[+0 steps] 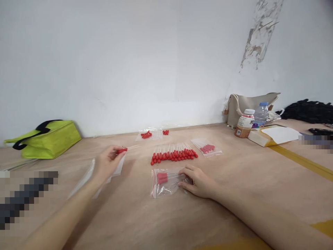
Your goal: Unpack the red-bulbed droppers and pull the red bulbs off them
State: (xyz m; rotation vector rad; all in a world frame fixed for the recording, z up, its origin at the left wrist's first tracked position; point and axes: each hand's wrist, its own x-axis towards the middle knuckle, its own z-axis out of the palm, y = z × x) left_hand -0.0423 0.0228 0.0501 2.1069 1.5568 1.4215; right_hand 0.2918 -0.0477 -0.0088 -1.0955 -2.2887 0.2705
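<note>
My left hand point(108, 162) is raised over the left side of the table, its fingers pinching a dropper point(122, 150) by its red bulb; the thin clear tube points right. My right hand point(197, 181) has its thumb and fingers around the right end of a clear zip bag point(166, 189). Inside that bag lie a few droppers point(162, 178), red bulbs toward the zip end. Beyond it, a row of droppers point(174, 155) lies side by side, bulbs facing me. Below my left hand are flat clear bags point(118, 170), partly covered by the hand and forearm.
A filled zip bag point(207, 148) lies right of the row. Loose red bulbs and clear tubes sit on a plastic bag point(153, 134) near the wall. A green bag point(52, 140) stands at left; a drink bottle point(244, 124), water bottle point(261, 113) and beige bag point(249, 101) stand at right.
</note>
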